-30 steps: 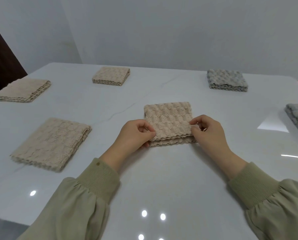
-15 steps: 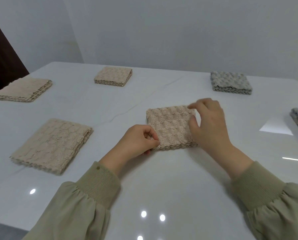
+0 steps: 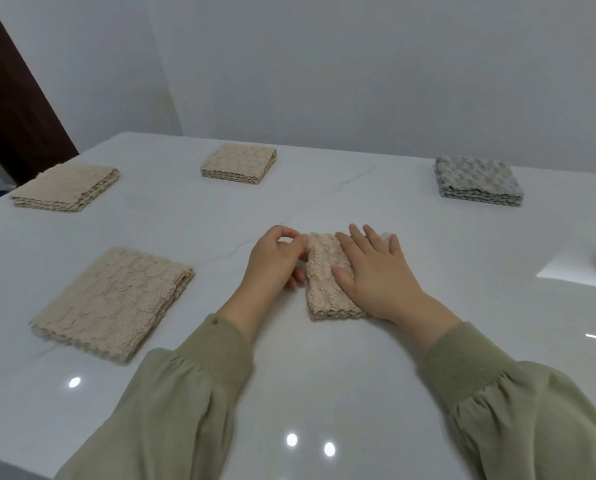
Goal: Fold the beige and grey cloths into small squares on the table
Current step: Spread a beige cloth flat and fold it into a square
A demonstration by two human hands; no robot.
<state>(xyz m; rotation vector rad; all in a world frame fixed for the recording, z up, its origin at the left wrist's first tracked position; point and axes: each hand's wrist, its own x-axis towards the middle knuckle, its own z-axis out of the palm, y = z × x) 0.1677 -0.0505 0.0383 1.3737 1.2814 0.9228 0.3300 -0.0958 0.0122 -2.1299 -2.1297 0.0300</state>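
At table (image 3: 324, 375) centre, item one: folded beige cloth (image 3: 320, 271), a small thick square. Your right hand (image 3: 376, 271) lies flat on its right half, fingers spread, pressing the layers down. Your left hand (image 3: 275, 261), fingers curled, pinches its left edge. Step in hand, by my reading: setting the last fold. The next move calls for squaring that edge, then reaching left of this cloth to the larger beige cloth (image 3: 113, 299), only part folded. Beyond it to the right: grey square (image 3: 476, 181), done.

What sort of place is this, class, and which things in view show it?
Probably a plain indoor room, perhaps a home dining area: a glossy white marble-look table, bare pale walls and a dark door or panel at left.
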